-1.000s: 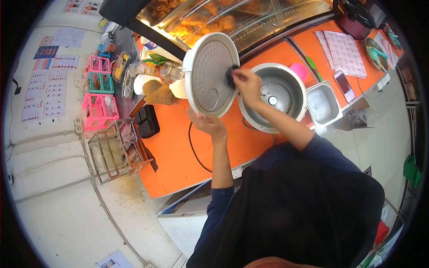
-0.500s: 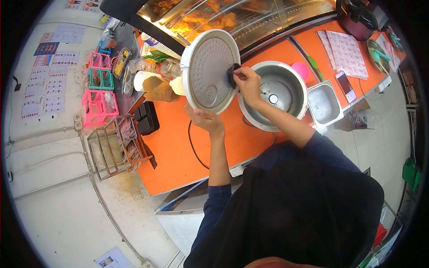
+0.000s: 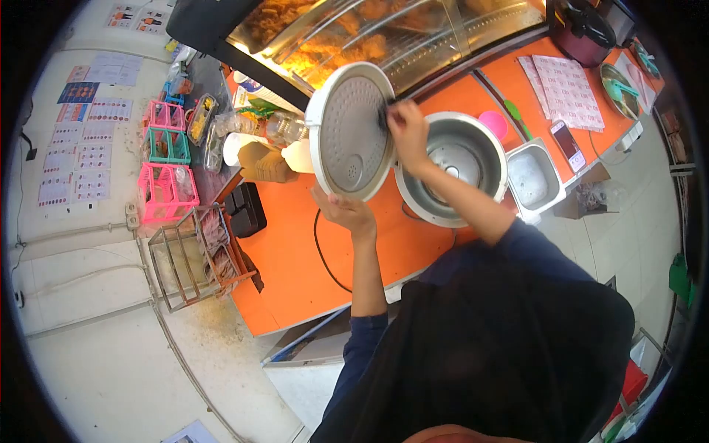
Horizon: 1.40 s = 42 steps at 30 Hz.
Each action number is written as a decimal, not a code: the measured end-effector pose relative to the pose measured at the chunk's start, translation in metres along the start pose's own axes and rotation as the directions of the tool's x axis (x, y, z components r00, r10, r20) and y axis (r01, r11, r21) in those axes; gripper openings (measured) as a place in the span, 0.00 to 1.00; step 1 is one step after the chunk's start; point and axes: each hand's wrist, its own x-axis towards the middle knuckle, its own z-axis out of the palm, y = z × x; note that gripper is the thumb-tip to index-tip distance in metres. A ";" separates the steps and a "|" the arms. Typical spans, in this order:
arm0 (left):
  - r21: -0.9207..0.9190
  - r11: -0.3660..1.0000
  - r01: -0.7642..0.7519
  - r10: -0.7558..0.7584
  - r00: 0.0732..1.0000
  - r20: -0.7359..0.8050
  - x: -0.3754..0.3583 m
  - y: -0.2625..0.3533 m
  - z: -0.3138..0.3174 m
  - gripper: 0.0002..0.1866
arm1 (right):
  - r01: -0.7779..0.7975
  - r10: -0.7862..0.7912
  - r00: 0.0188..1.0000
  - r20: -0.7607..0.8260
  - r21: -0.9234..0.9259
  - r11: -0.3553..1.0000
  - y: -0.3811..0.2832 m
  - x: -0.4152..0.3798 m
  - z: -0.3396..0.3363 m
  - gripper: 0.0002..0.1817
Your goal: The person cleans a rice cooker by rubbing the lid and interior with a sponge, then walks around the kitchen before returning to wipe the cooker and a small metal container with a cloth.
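My left hand (image 3: pixel 347 214) grips the lower rim of a round white-rimmed lid (image 3: pixel 351 133), whose dimpled grey inner face is tilted up on edge. At the lid's right side, my right hand (image 3: pixel 408 133) pinches a dark scrubbing pad (image 3: pixel 383 117) against the inner face near the rim. Behind my right forearm is a round metal pot (image 3: pixel 478 133) with a bare inside, standing on the orange counter (image 3: pixel 295 266). The fingers of my right hand are slightly blurred.
A lit glass food cabinet (image 3: pixel 428 52) stands behind the lid. Right of the pot are a pink cup (image 3: pixel 493 125), a square metal pan (image 3: pixel 533 177) and a phone (image 3: pixel 568 145). A black box (image 3: pixel 246 210) and a wire rack (image 3: pixel 193 258) are at left.
My right hand and the pad have shifted slightly along the lid's right side. The lid is turned a little more edge-on, and the whole view has shifted slightly.
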 end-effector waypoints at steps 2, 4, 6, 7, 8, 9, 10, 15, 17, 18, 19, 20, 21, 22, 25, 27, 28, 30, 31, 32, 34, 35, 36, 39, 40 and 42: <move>0.017 0.997 0.071 -0.072 0.997 0.042 -0.004 -0.004 -0.004 0.31 | -0.092 0.095 0.994 0.047 -0.061 0.994 0.012 -0.008 0.001 0.05; 0.012 0.998 0.054 -0.054 0.999 0.007 0.002 -0.006 0.001 0.31 | -0.012 0.039 0.993 0.109 -0.237 0.972 0.006 0.004 0.000 0.05; 0.021 0.999 0.043 -0.043 0.999 -0.008 -0.004 -0.003 -0.004 0.31 | 0.036 -0.034 0.999 0.015 -0.106 0.994 -0.004 0.031 0.007 0.05; 0.023 0.998 0.054 -0.054 0.999 -0.008 -0.002 -0.001 -0.002 0.31 | 0.002 -0.002 1.000 0.014 -0.047 0.999 -0.008 0.042 0.010 0.05; 0.026 0.998 0.063 -0.063 0.998 -0.007 0.000 -0.001 -0.001 0.31 | 0.005 -0.004 1.000 0.015 -0.044 0.999 -0.008 0.039 0.007 0.05; 0.027 0.998 0.060 -0.060 0.998 -0.011 -0.001 0.000 -0.002 0.31 | 0.095 -0.092 0.995 0.035 -0.104 0.990 -0.005 0.029 0.001 0.05; 0.027 0.999 0.044 -0.044 0.999 -0.006 -0.001 0.000 -0.001 0.31 | 0.189 -0.182 0.982 0.058 -0.159 0.969 -0.001 0.021 -0.003 0.06; -0.005 1.000 -0.006 0.006 0.999 -0.034 0.003 -0.004 0.005 0.29 | 0.108 -0.068 0.981 0.180 -0.222 0.969 0.011 -0.005 -0.009 0.07; -0.002 1.000 0.029 -0.029 0.999 -0.031 0.004 0.002 0.002 0.29 | 0.119 -0.105 0.991 0.079 -0.211 0.970 0.002 0.031 0.000 0.10; -0.003 1.000 0.025 -0.025 0.999 -0.032 0.005 0.003 0.002 0.29 | 0.121 -0.107 0.991 0.077 -0.209 0.970 -0.011 0.046 0.005 0.10; -0.002 0.999 0.052 -0.052 0.999 -0.014 0.003 0.003 0.001 0.30 | 0.115 -0.109 0.991 0.071 -0.078 0.990 -0.027 0.060 0.009 0.09; -0.003 0.997 0.078 -0.078 0.997 0.006 0.002 0.004 0.000 0.31 | 0.108 -0.112 0.992 0.064 0.052 0.993 -0.036 0.066 0.012 0.09; -0.006 0.997 0.075 -0.075 0.997 0.006 0.002 0.004 0.000 0.31 | 0.111 -0.114 0.992 0.060 0.051 0.992 -0.041 0.062 0.014 0.09; 0.007 0.998 0.061 -0.061 0.998 0.007 0.002 0.003 0.000 0.31 | 0.235 -0.235 0.971 0.046 0.016 0.972 -0.048 0.053 0.013 0.09; 0.021 0.998 0.052 -0.052 0.998 0.025 0.000 -0.004 0.000 0.31 | 0.303 -0.302 0.952 0.052 -0.022 0.953 -0.021 0.009 0.005 0.08; 0.026 0.998 0.059 -0.060 0.997 0.038 -0.001 -0.004 -0.001 0.31 | -0.090 0.095 0.994 0.055 -0.083 0.992 -0.002 -0.011 -0.003 0.08; 0.026 0.998 0.049 -0.050 0.998 0.047 -0.001 -0.002 -0.001 0.31 | -0.091 0.096 0.994 0.055 -0.080 0.993 -0.004 -0.007 -0.001 0.08; 0.031 0.998 0.050 -0.052 0.996 0.066 -0.001 0.002 -0.002 0.31 | -0.015 0.017 0.999 0.028 -0.073 0.997 -0.021 0.008 0.000 0.07; 0.034 0.998 0.044 -0.045 0.998 0.036 0.001 0.006 -0.001 0.31 | 0.187 -0.188 0.982 -0.024 -0.023 0.982 -0.040 0.024 0.005 0.08; 0.033 0.999 0.031 -0.031 1.000 -0.004 0.002 0.008 0.002 0.31 | 0.143 -0.143 0.989 -0.034 0.015 0.990 -0.055 0.032 0.011 0.08; 0.045 0.999 0.017 -0.015 0.999 -0.037 0.000 0.003 0.004 0.31 | 0.099 -0.096 0.994 -0.053 0.057 0.993 -0.053 0.027 0.013 0.08; 0.051 0.999 -0.002 0.006 0.997 -0.082 0.002 0.000 0.008 0.31 | 0.036 -0.036 0.999 -0.034 0.009 0.999 -0.035 0.015 0.011 0.09; 0.048 0.999 -0.012 0.016 0.996 -0.091 0.005 0.000 0.008 0.31 | -0.025 0.024 1.000 -0.018 -0.037 0.999 -0.021 0.008 0.012 0.09; 0.016 1.000 0.025 -0.025 0.999 -0.025 0.005 0.001 0.003 0.30 | -0.143 0.142 0.989 0.039 0.007 0.990 -0.010 -0.007 0.010 0.08; 0.003 0.999 0.044 -0.043 0.999 -0.019 0.005 0.003 0.004 0.31 | -0.062 0.062 0.998 0.013 0.009 0.998 -0.030 0.001 0.010 0.09; -0.005 0.997 0.082 -0.082 0.997 -0.011 0.000 0.008 0.001 0.31 | 0.010 -0.010 1.000 -0.004 -0.008 1.000 -0.043 0.016 0.012 0.09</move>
